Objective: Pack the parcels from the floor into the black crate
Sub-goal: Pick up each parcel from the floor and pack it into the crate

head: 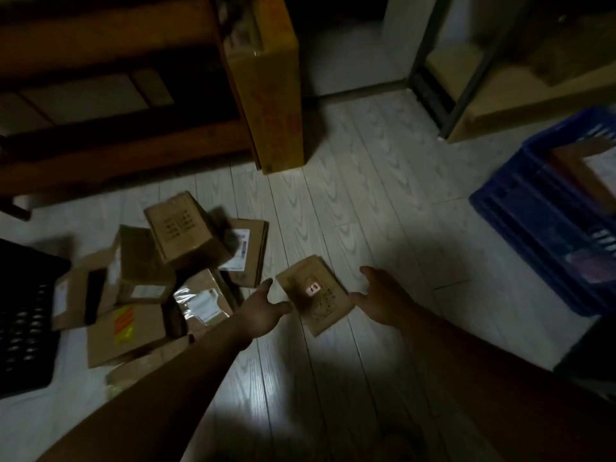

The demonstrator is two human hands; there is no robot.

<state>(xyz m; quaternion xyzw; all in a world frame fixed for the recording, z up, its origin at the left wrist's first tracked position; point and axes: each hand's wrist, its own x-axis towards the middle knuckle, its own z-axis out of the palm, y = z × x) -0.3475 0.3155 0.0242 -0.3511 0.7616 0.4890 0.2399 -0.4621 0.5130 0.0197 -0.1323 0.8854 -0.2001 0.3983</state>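
A flat brown parcel (315, 295) with a small white sticker lies alone on the pale wood floor. My left hand (263, 308) reaches to its left edge, fingers spread, thumb close to the parcel. On the parcel's right side is my right hand (383, 298), fingers straight, thumb near the corner. Neither hand grips it. A pile of several cardboard parcels (160, 271) lies to the left. The black crate (23, 321) stands at the far left edge, partly out of view.
A blue crate (546, 228) with items inside stands on the right. A tall yellow carton (270, 95) leans against dark wooden furniture (100, 95) at the back. A metal shelf rack (466, 78) rises at the back right.
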